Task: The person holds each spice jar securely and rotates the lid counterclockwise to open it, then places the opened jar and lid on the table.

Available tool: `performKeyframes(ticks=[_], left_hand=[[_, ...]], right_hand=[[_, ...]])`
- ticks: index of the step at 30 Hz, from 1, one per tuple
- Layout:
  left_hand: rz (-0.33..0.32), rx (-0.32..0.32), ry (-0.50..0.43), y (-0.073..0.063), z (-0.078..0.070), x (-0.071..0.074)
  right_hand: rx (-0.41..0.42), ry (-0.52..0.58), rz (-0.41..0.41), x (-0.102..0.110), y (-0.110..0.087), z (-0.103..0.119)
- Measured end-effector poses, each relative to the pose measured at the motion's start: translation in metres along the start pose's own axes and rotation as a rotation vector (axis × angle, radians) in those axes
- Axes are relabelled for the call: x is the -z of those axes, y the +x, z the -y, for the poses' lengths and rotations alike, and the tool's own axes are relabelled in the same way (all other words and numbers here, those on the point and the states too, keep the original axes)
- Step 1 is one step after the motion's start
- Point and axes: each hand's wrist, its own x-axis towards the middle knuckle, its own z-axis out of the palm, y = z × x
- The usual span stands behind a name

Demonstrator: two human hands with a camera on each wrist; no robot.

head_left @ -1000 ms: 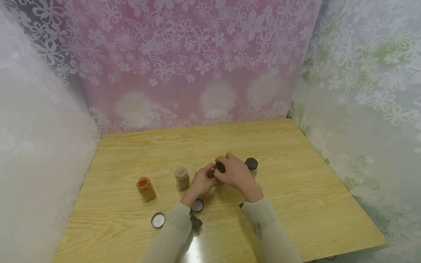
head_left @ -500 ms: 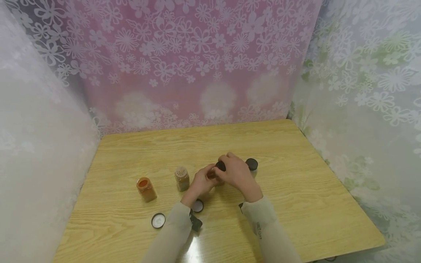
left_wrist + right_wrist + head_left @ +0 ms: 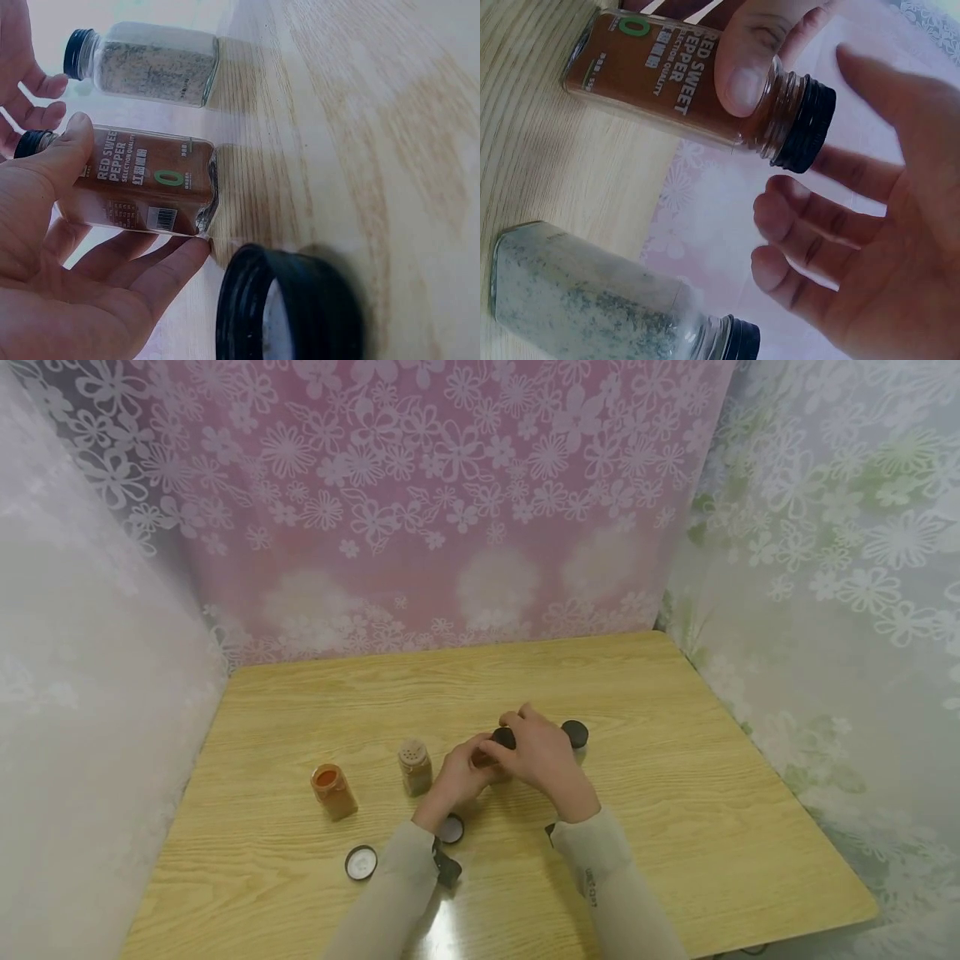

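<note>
1. The left hand (image 3: 457,778) wraps the red sweet pepper jar (image 3: 142,180) between thumb and fingers.
2. The right hand (image 3: 543,758) hangs loosely parted around its black cap (image 3: 808,129); fingertip contact is hard to tell.
3. Beside that grip stands a green-flecked seasoning jar (image 3: 154,64); below the left wrist, a loose lid (image 3: 452,829).

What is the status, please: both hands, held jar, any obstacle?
Left hand gripping red sweet pepper jar. Right hand at black cap, thumb clear. Cap on jar. Speckled jar nearby, not blocking.
</note>
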Motion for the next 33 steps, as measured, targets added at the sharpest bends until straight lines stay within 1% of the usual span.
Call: performKeyframes(ticks=[3,7,10,14,17,20,23,26,29,33], left_hand=[[0.003,0.013,-0.001,0.0004,-0.0001,0.0002],[-0.002,0.027,-0.012,0.0011,-0.0010,0.0003],[-0.008,0.020,-0.015,0.0013,-0.0012,0.0008],[-0.011,0.013,-0.007,0.0013,-0.0011,0.0013],[-0.011,0.005,0.009,0.0005,-0.0006,0.0012],[-0.006,0.017,0.004,-0.0010,-0.0002,0.0007],[0.000,0.029,-0.008,-0.0010,0.0002,0.0000],[-0.003,0.022,-0.014,0.0004,0.0007,-0.0006],[-0.014,0.019,-0.013,0.0018,0.0009,-0.0007],[-0.027,0.018,0.001,0.0024,0.0015,-0.0009]], right_hand=[[-0.010,0.010,0.008,-0.0004,0.0002,0.0002],[0.022,0.080,0.042,0.0010,-0.0001,0.0003],[0.050,0.109,0.062,0.0020,-0.0001,0.0008],[0.058,0.098,0.069,0.0023,0.0002,0.0011],[0.027,0.061,0.049,0.0026,0.0004,0.0019],[-0.021,-0.004,0.027,0.0030,0.0000,0.0024],[-0.041,-0.022,0.038,0.0031,0.0001,0.0017],[-0.026,0.012,0.073,0.0036,0.0003,0.0009],[0.009,0.043,0.101,0.0046,0.0000,0.0000],[0.042,0.041,0.098,0.0048,-0.0006,-0.0010]])
